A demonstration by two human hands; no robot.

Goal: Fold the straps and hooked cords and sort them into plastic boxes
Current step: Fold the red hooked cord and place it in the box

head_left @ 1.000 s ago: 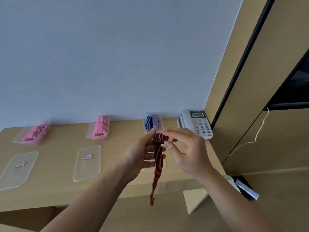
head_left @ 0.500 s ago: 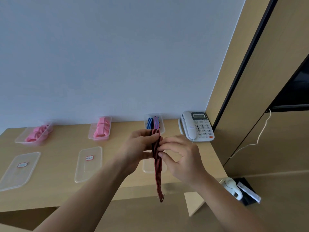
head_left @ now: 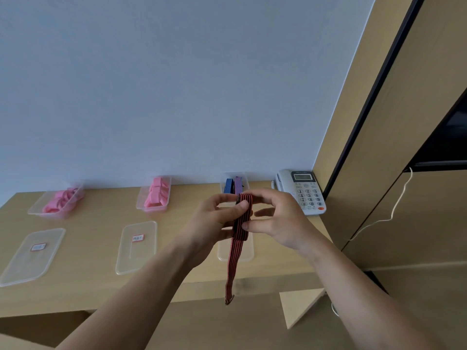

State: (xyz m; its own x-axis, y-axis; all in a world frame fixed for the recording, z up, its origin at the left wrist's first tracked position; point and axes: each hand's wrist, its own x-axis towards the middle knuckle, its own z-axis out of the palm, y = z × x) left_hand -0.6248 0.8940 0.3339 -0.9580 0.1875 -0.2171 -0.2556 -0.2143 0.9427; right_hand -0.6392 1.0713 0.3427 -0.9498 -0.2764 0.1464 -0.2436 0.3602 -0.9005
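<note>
Both of our hands pinch the red-and-black striped elastic cord (head_left: 233, 261) at centre frame: the left hand (head_left: 214, 218) with thumb on its folded top, the right hand (head_left: 280, 221) with spread fingertips beside it. Its hooked end hangs below the wooden desk (head_left: 101, 286) edge.

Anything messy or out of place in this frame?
The pink straps in the left box lie in a loose tangle, unlike the neat stack in the middle box. Nothing else stands out; left hand and right hand grip the red cord.
</note>
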